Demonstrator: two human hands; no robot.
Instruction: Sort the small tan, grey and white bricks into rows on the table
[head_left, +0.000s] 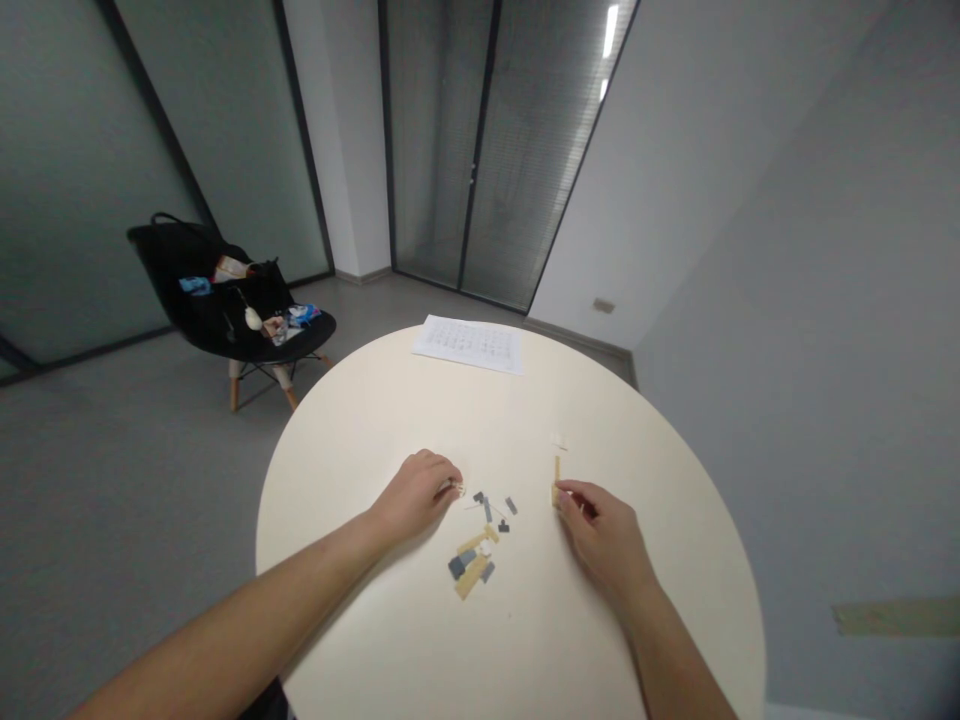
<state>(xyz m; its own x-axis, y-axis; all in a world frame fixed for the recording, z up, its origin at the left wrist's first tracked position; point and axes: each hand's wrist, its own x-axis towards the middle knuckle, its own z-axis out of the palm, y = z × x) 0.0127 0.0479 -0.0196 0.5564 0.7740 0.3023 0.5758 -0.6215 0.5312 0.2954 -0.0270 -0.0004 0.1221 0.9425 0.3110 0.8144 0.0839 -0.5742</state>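
My left hand (pixel 424 490) is closed in a pinch at the left of the table, with small whitish pieces (pixel 460 489) showing at its fingertips; their exact kind is too small to tell. On the right, my right hand (pixel 607 525) pinches a tan toy brick piece (pixel 556 494) between thumb and fingers. A narrow tan strip (pixel 557 467) sticks up just beyond those fingers. Between the hands lies a loose pile of small flat tan pieces (pixel 471 577) and grey pieces (pixel 488 510). One white bit (pixel 485 548) rests among them.
The round white table (pixel 360 400) has a printed paper sheet (pixel 469 343) at its far edge. Small white bits (pixel 559 442) lie beyond my right hand. To the left stands a black chair (pixel 172 270) with a bag and packets on it. A wall (pixel 810 400) rises on the right.
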